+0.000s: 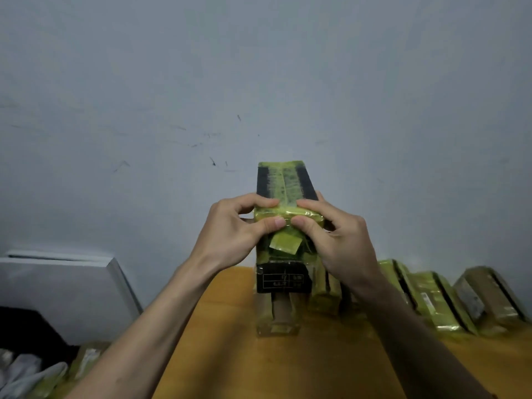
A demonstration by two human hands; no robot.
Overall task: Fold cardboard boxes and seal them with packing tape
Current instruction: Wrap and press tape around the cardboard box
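Both hands are up off the worktop (218, 355), holding one box (285, 182) in the air between them. Left hand (230, 234) grips the near end from the left, right hand (339, 240) from the right, thumbs nearly touching on the yellow-green tape (283, 246) that wraps over that end; a loose tab of it sticks out just below the thumbs. Box is black, taped lengthwise. Right under it another taped box (283, 279) sits near the worktop's back edge, with a row of wrapped boxes (431, 300) along the back toward the right corner. Grey panel (57, 286) leans off the left side.
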